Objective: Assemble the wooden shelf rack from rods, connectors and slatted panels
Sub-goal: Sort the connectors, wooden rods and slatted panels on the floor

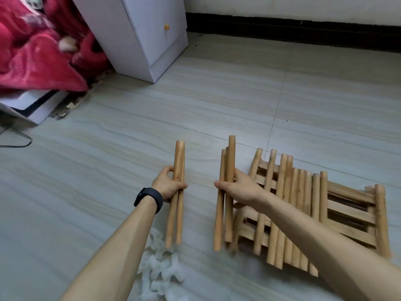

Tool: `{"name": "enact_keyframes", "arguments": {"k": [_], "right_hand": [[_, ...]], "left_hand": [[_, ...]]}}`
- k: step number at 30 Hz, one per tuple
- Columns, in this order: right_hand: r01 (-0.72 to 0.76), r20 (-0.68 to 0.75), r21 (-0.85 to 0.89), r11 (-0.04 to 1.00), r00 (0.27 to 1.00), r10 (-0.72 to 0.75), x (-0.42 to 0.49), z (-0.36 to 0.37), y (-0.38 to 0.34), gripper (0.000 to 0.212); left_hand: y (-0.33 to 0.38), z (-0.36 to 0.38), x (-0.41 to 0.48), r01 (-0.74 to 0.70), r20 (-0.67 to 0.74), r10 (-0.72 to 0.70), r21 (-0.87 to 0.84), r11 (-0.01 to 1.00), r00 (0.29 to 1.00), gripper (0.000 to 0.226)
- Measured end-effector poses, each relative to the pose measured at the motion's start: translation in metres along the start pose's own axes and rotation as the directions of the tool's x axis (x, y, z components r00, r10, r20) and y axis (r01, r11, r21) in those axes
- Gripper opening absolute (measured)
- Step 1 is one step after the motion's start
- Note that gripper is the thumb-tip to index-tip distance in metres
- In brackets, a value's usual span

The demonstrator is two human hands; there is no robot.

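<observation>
Rod pair (179, 157) gripped in left hand (168, 185), fingers curled round it. Rod bundle (229, 161) gripped likewise in right hand (237, 189). Loose rods (300, 213) piled on slatted panels (351, 206) on floor (217, 94), just right of right hand. White connectors (160, 271) heaped by rod pair's lower ends

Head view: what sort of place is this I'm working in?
Most likely a home bedroom, at floor level: pale tiled floor, a white cabinet with a small knob, and a red blanket hanging at left, seemingly off a bed.
</observation>
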State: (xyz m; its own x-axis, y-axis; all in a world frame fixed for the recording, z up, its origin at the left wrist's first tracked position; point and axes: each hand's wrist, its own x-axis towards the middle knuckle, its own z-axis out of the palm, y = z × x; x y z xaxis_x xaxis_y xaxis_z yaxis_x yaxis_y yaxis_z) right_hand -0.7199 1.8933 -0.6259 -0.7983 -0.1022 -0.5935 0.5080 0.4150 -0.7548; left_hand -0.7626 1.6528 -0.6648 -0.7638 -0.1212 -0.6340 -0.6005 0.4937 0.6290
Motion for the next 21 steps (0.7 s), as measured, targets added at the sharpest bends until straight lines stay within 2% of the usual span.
{"name": "enact_keyframes", "arguments": {"k": [5,7,10,13,15,19,21], "right_hand": [[-0.046,0.008,-0.08,0.996,0.999,0.047,0.068,0.066,-0.002,0.027],[-0.05,0.014,-0.163,0.985,0.999,0.053,0.084,0.08,0.003,0.031],[-0.089,-0.002,-0.197,0.976,0.996,0.09,0.097,0.087,0.01,0.037],[-0.13,-0.084,-0.227,0.965,0.99,0.114,0.104,0.085,0.011,0.046],[-0.142,-0.177,-0.263,0.954,0.98,0.097,0.1,0.086,0.011,0.053],[-0.154,-0.335,-0.315,0.936,0.941,0.042,0.079,0.093,0.016,0.066],[-0.143,-0.377,-0.343,0.928,0.926,0.004,0.067,0.098,0.023,0.069]], "left_hand": [[-0.017,0.0,0.029,-0.02,-0.082,0.027,0.09,0.996,0.996,0.061],[-0.02,0.002,0.036,-0.043,-0.094,0.056,0.144,0.989,0.994,0.061],[-0.024,0.005,0.045,-0.061,-0.095,0.079,0.175,0.983,0.992,0.058],[-0.021,0.008,0.053,-0.099,-0.107,0.124,0.214,0.972,0.986,0.058],[-0.016,0.011,0.057,-0.147,-0.111,0.189,0.306,0.941,0.976,0.06],[-0.007,0.021,0.057,-0.169,-0.117,0.279,0.561,0.81,0.953,0.076],[-0.009,0.025,0.053,-0.152,-0.137,0.305,0.638,0.755,0.942,0.077]]}}
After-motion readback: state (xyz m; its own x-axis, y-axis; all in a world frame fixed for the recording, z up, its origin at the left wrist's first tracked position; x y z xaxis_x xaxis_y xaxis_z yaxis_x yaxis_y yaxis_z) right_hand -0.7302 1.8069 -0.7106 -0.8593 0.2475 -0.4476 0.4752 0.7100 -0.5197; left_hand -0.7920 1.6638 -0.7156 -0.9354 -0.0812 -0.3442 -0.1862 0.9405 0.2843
